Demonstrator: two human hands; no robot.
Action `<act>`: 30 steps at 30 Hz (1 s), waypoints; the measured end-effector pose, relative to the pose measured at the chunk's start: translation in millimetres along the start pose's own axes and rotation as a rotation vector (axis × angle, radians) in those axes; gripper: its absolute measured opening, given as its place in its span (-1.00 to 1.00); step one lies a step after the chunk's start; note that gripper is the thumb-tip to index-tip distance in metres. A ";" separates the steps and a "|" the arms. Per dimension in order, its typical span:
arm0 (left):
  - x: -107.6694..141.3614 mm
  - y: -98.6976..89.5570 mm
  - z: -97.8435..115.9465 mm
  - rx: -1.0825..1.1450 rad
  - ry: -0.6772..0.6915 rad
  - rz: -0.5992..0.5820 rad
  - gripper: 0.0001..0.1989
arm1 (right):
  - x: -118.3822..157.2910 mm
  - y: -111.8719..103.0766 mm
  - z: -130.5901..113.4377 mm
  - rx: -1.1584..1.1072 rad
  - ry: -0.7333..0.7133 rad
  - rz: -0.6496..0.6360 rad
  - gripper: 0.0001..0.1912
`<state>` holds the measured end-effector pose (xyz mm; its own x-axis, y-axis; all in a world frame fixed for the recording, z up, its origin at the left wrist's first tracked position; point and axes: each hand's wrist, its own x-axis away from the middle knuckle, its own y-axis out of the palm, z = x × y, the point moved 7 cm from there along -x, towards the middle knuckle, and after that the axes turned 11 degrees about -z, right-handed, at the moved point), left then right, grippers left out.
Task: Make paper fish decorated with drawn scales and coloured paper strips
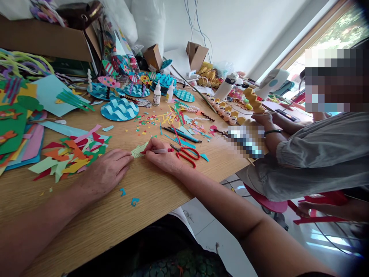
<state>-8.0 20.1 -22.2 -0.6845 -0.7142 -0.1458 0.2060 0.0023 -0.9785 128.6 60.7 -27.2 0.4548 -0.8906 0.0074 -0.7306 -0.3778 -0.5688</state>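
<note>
My right hand (pixel 163 157) is closed around a pen (pixel 163 151) with a clear barrel and red tip and end. The tip touches a small light green paper piece (pixel 138 150) with a drawn scale-like pattern. My left hand (pixel 111 167) lies flat on the table, its fingertips at the left edge of that piece. Just right of my right hand are red-handled scissors (pixel 188 154). Blue-black pens (pixel 181 134) lie beyond them. Two small blue scraps (pixel 135 201) rest on the table below my hands.
Colored paper scraps (pixel 72 156) and stacked sheets (pixel 34 142) lie left. Behind are a blue wavy paper disc (pixel 119 109), two glue bottles (pixel 157 94) and fish decorations (pixel 108 82). At right, a person in a gray garment (pixel 319 140) holds a yellow paper piece (pixel 253 100).
</note>
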 end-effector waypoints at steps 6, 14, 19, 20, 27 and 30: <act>0.9 1.9 -1.7 0.011 -0.003 -0.002 -0.63 | -0.8 -1.0 1.8 -0.002 -0.004 0.010 -0.98; -0.1 1.4 -1.9 0.025 -0.022 -0.021 -0.61 | 1.5 -4.5 -0.8 -0.048 -0.023 0.031 -0.99; -0.2 0.7 -1.9 0.029 -0.025 -0.013 -0.62 | 0.2 -1.9 -0.3 -0.079 -0.040 0.026 -0.96; -0.1 0.6 -2.0 0.028 -0.025 -0.008 -0.62 | -0.2 -0.7 -0.2 -0.070 -0.038 0.019 -0.96; -0.2 1.4 -1.5 0.016 -0.022 -0.018 -0.62 | -1.6 2.9 -1.9 -0.041 -0.050 -0.002 -0.95; -0.3 1.3 -1.7 0.012 -0.034 -0.024 -0.62 | -2.1 3.8 -1.2 -0.030 -0.045 -0.014 -0.95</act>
<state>-8.7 21.5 -23.7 -0.6653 -0.7374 -0.1169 0.1981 -0.0233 -0.9799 124.3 60.9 -28.4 0.4867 -0.8733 -0.0224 -0.7387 -0.3977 -0.5442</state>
